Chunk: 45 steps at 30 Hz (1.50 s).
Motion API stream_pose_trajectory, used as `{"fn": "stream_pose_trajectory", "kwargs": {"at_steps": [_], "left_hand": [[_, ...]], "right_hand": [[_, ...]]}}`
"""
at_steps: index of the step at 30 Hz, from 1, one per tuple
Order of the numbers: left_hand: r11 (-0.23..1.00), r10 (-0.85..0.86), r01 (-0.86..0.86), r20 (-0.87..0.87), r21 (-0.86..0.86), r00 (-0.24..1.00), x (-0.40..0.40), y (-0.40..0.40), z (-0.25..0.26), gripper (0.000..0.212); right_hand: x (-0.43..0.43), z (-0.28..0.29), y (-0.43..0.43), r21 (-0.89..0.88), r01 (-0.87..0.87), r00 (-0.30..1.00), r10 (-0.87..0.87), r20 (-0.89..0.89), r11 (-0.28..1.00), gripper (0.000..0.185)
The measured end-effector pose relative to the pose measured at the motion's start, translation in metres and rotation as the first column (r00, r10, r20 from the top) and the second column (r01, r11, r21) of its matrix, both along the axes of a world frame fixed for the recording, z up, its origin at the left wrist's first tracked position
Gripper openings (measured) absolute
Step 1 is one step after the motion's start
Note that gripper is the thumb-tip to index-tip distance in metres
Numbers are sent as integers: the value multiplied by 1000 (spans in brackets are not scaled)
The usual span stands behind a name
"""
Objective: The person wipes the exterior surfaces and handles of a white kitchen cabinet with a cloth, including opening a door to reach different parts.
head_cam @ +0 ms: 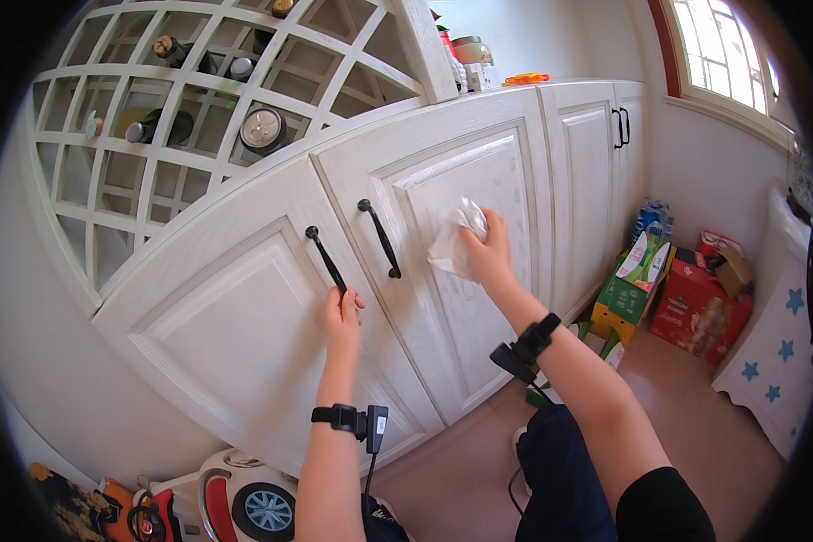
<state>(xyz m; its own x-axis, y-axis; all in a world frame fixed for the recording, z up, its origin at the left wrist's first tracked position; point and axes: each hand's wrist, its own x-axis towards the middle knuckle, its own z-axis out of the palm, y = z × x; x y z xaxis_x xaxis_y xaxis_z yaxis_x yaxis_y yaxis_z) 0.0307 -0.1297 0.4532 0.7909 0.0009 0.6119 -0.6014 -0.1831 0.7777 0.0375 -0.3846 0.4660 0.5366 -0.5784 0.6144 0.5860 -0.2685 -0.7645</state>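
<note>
My left hand grips the lower end of the black pull handle on the left white cabinet door. With my right hand I hold a crumpled white tissue or thin cloth against the raised panel of the neighbouring cabinet door. A second black handle sits on that door, between my two hands. Both doors look shut. Each wrist wears a black strap with a small device and a cable.
Above stands a white lattice wine rack with bottles and a can. Jars and an orange item rest on the countertop. Cartons crowd the floor at right, by a white cabinet with blue stars. A toy car is lower left.
</note>
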Motion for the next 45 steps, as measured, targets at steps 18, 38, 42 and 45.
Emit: {"fn": "stream_pose_trajectory", "kwargs": {"at_steps": [18,38,42,45], "left_hand": [[542,211,-222,125,811,970,-178,210,-218,6],[573,378,20,-286,819,880,-237,226,-219,12],[597,362,-22,-245,802,900,-232,219,-222,13],[586,348,-4,-248,810,904,-228,217,-221,14]], "right_hand": [[52,89,16,-508,318,883,-56,466,801,36],[105,88,-126,-335,571,812,-457,363,749,25],[110,93,-135,-185,549,829,-503,243,815,23],[116,95,-139,-124,528,849,-520,89,840,22]]}}
